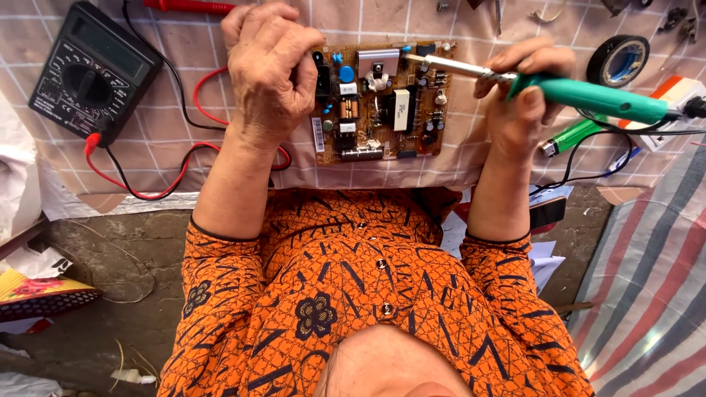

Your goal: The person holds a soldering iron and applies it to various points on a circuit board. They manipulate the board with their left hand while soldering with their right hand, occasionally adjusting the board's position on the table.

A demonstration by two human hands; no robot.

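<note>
A brown circuit board (pixel 390 110) with many small parts lies on a checked cloth (pixel 169 132). My left hand (pixel 268 70) is curled over the board's left edge, its fingers closed on that edge beside a black part. My right hand (pixel 526 99) grips a soldering iron by its green handle (pixel 596 97). The iron's metal shaft (pixel 456 68) reaches left over the board's top edge, with the tip close to a silver heat sink (pixel 379 60).
A black multimeter (pixel 92 70) lies at far left, its red and black leads (pixel 187 158) looping toward the board. A black tape roll (pixel 618 60), a green lighter (pixel 577 134) and a white plug block (pixel 680 95) sit right. A striped tarp (pixel 647 279) covers the lower right.
</note>
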